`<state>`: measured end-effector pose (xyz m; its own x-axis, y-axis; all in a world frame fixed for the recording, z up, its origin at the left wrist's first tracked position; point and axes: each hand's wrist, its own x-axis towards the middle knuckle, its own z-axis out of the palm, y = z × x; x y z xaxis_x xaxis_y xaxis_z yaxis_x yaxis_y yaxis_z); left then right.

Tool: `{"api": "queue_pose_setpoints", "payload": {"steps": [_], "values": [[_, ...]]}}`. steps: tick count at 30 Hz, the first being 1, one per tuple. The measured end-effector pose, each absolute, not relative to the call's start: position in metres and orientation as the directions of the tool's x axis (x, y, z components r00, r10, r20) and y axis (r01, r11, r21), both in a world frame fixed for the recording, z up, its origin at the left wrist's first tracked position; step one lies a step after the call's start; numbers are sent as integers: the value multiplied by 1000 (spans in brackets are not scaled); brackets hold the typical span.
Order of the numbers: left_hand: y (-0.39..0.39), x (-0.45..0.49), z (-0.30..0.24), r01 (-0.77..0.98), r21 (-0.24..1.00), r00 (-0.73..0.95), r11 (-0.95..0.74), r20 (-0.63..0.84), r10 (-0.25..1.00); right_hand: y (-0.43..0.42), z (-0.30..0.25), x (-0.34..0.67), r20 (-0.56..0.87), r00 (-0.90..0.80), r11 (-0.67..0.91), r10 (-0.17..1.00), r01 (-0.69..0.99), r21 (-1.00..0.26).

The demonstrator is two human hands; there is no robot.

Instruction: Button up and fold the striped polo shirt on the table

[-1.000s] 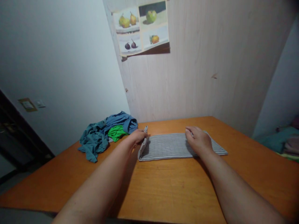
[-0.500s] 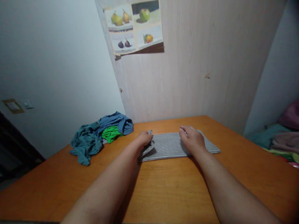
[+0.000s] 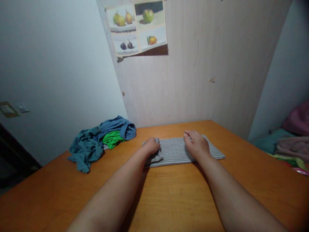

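Observation:
A grey-and-white striped cloth (image 3: 172, 150), folded into a flat oblong, lies across the table in front of me. My left hand (image 3: 151, 146) grips its left end, where a crumpled edge is lifted and turned inward over the flat part. My right hand (image 3: 196, 144) is on the right part of the cloth with fingers curled and the thumb close to them; a bit of the cloth shows between them. My fingertips on both sides are mostly hidden behind the hands.
On the left of the orange-brown wooden table (image 3: 173, 199) lies a heap of rumpled clothes: a teal garment (image 3: 85, 148), a blue garment (image 3: 112, 125) and a bright green one (image 3: 112, 139). A wall (image 3: 188, 90) stands behind the table. More fabric (image 3: 293, 146) is piled beyond the right edge.
My left hand has moved slightly to the right, bringing the lifted left end of the cloth further over the flat part. My right hand stays in place on the cloth.

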<state>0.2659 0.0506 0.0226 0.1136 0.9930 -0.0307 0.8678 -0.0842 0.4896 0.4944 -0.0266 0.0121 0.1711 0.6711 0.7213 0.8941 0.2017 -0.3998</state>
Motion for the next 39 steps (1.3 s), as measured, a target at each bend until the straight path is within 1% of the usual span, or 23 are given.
{"api": "queue_pose_setpoints", "payload": {"steps": [6, 15, 19, 21, 23, 25, 31, 35, 39], "values": [[47, 266, 19, 900, 407, 175, -156, -11, 984, -27, 13, 495, 716, 172, 204, 676, 891, -406], [48, 263, 17, 886, 393, 243, -245, 57, 968, -25, 11, 496, 725, 176, 205, 666, 891, -405], [54, 258, 18, 894, 368, 205, -257, 173, 963, -25, 11, 496, 729, 177, 218, 661, 884, -413], [58, 253, 18, 903, 337, 187, -265, 247, 951, -25, 11, 496, 729, 173, 224, 662, 883, -413], [59, 249, 17, 909, 296, 207, -294, 291, 934, -25, 11, 496, 727, 168, 227, 666, 883, -412], [58, 247, 14, 908, 251, 261, -337, 292, 920, -26, 11, 495, 725, 163, 230, 669, 882, -411], [52, 252, -7, 875, 141, 426, -463, 229, 875, -28, 12, 494, 713, 163, 216, 682, 886, -410], [46, 252, -14, 869, 101, 459, -484, 199, 866, -28, 12, 493, 710, 154, 220, 687, 887, -406], [41, 250, -7, 874, 86, 456, -478, 194, 869, -27, 11, 494, 702, 148, 214, 697, 891, -400]]}}
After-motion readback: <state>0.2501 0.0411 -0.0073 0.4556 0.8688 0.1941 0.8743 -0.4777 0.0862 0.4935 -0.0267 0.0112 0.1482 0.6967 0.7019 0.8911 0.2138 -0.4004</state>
